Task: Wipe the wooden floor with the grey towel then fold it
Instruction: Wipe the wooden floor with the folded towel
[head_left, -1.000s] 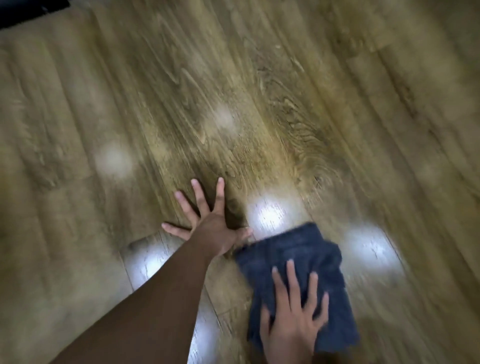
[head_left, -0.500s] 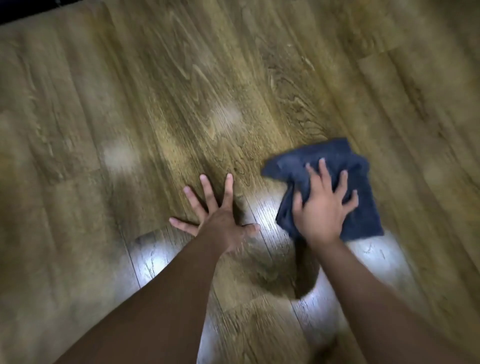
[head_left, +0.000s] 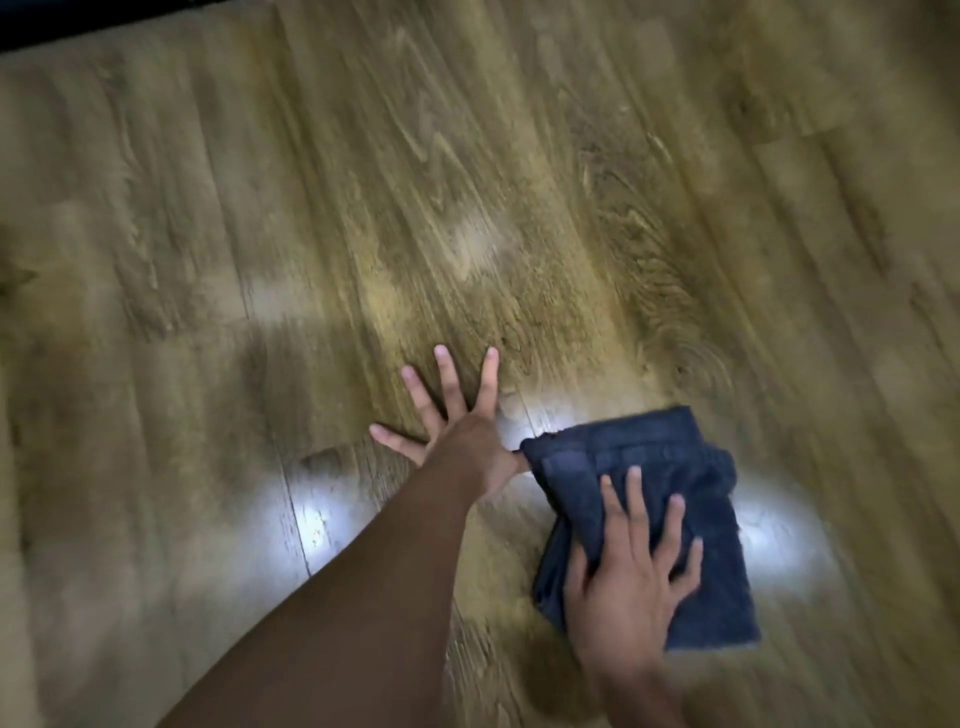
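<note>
The grey towel (head_left: 654, 467) looks dark blue-grey and lies bunched in loose folds on the wooden floor (head_left: 467, 208), at the lower right. My right hand (head_left: 631, 571) presses flat on the towel's near part with its fingers spread. My left hand (head_left: 457, 431) is planted flat on the floor just left of the towel, fingers apart, holding nothing. Its thumb side touches the towel's left corner. The frame is blurred by motion.
Brown wood-grain planks fill the view, with bright light reflections (head_left: 311, 525) near both hands. A dark strip (head_left: 104, 21) runs along the top left edge.
My right hand has dragged the towel back toward me and slightly left, from the far position of half a second ago. My left hand stays planted on the same spot.
</note>
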